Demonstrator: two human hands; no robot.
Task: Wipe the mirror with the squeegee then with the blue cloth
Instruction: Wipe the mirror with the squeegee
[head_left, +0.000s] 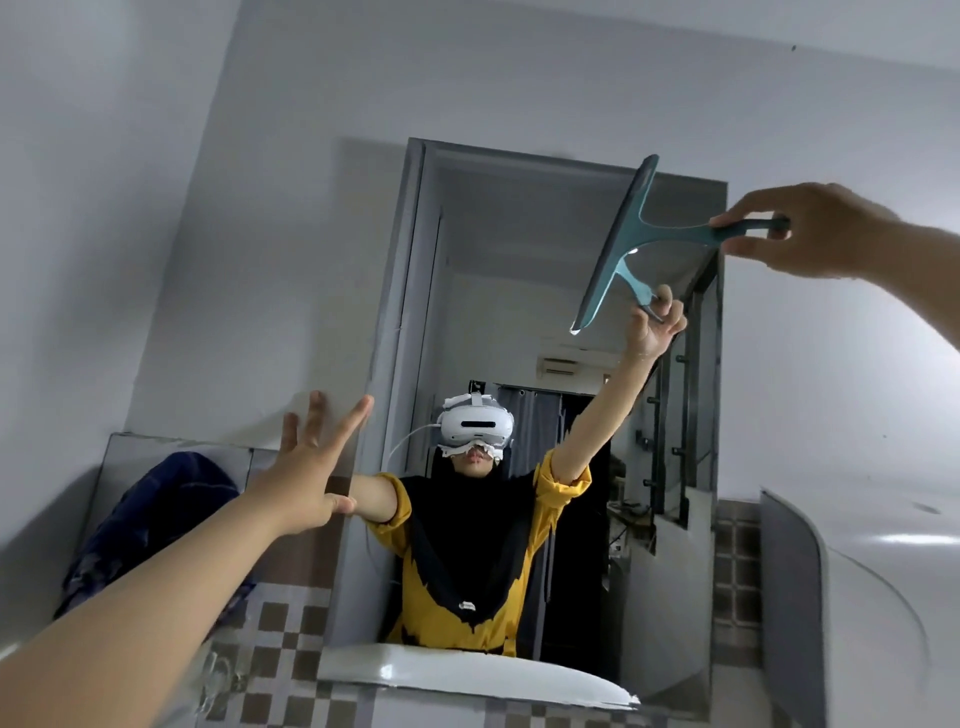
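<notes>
Teal squeegee (623, 244) with dark blade, handle pinched by the right hand (810, 234), blade left of it — long axis tilted near-upright — against the mirror (519, 286), left hand (306, 478) held open, fingers spread.

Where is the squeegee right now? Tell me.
In the head view, the squeegee is up at the mirror's top right corner, its handle pinched in the right hand.

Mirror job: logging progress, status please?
Right hand grips teal squeegee at the wall mirror top. Left hand open, empty. Dark blue cloth untouched. Nothing blocking.
</notes>
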